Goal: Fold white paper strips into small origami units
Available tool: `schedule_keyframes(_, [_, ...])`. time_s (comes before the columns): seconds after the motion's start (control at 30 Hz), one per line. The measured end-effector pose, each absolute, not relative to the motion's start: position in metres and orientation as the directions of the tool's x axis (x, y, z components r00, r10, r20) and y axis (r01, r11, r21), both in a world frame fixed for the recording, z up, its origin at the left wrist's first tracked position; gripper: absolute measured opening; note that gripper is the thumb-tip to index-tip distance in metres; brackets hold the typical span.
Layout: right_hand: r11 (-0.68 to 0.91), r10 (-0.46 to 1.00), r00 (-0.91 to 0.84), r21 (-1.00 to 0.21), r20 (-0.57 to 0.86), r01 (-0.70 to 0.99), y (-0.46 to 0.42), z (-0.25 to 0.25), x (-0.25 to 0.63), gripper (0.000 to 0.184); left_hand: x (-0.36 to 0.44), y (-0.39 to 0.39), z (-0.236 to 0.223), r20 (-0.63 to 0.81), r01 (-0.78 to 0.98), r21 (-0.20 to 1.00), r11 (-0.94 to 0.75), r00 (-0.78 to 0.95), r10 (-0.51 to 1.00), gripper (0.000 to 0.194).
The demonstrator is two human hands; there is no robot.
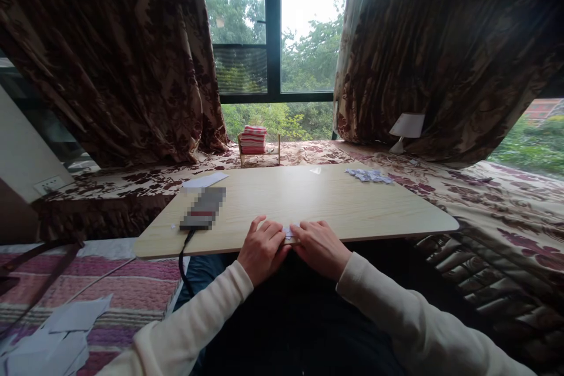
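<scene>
A small piece of white paper [288, 231] shows between my two hands at the near edge of the light wooden table [308, 200]. My left hand [263, 248] grips its left side, fingers curled and thumb toward the edge. On the right side, my right hand [321, 245] pinches the same piece, its fingers bent over it. Much of the paper is hidden under my fingers. A pile of small folded white paper pieces [369, 176] lies at the table's far right.
A blurred dark device [203, 209] with a black cable and white paper sheets [205, 180] lie on the table's left. Torn paper [66, 329] lies on the striped bedding. Beyond the table are a small rack with folded red-and-white cloths [253, 140] and a lamp [408, 127].
</scene>
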State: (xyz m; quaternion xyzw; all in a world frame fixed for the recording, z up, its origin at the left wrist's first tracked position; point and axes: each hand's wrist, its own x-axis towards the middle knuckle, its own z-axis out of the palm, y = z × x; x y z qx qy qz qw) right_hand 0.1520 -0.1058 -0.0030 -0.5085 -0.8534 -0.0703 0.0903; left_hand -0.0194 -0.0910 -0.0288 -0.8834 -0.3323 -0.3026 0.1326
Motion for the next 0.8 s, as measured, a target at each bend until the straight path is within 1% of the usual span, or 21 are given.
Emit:
schedule_keyframes(0.2, [0.460, 0.863, -0.455, 0.034, 0.218, 0.887, -0.1062, -0.0017, 0.1497, 0.021, -0.0190, -0.0918, -0.0280, 0.623, 0.663, -0.013, -0.749, 0.591, 0.512, 0.019])
schedule_keyframes(0.6, [0.439, 0.869, -0.445, 0.075, 0.216, 0.895, -0.1112, -0.0010, 0.1461, 0.025, -0.0183, -0.0900, -0.0300, 0.626, 0.663, -0.006, -0.748, 0.586, 0.514, 0.016])
schedule_keyframes(0.8, [0.438, 0.875, -0.443, 0.071, 0.193, 0.896, -0.1089, 0.0004, 0.1468, 0.023, -0.0185, -0.0896, -0.0308, 0.623, 0.663, -0.008, -0.748, 0.589, 0.515, 0.015])
